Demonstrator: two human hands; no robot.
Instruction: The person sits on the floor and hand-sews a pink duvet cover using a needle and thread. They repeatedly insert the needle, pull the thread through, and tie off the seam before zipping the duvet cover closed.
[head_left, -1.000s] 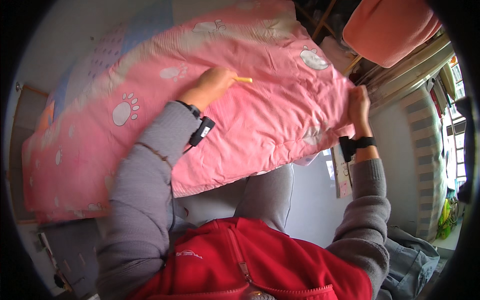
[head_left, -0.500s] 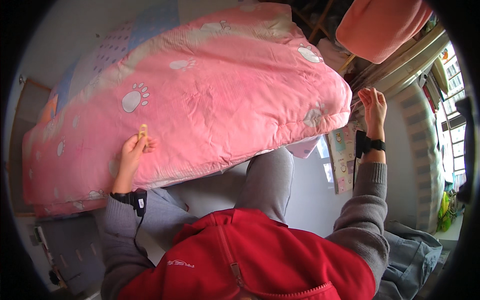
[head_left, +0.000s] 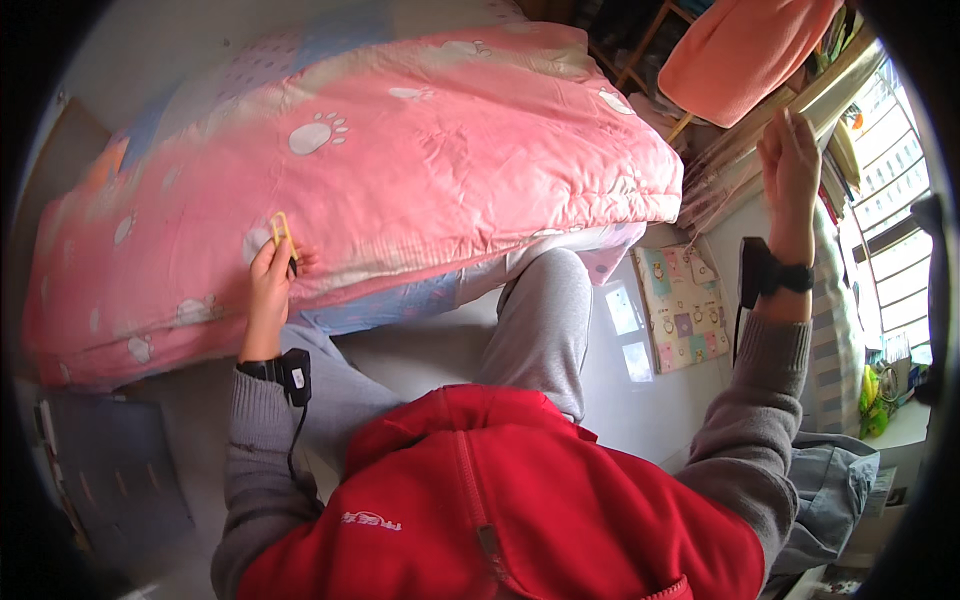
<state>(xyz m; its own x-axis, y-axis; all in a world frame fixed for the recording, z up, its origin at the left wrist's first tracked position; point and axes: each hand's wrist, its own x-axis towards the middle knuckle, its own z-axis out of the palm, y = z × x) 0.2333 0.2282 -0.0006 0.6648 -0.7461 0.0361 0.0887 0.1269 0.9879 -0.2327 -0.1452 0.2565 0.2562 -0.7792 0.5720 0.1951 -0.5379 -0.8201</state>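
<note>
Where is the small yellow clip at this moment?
In the head view, left side: the yellow clip is pinched in the left hand, against the pink quilt.

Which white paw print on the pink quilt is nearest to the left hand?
The paw print partly hidden behind the left hand and its yellow clip; others lie farther away.

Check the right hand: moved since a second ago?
Yes. The right hand has lifted off the pink paw-print quilt corner and now hangs open in the air, up toward the window side.
</note>
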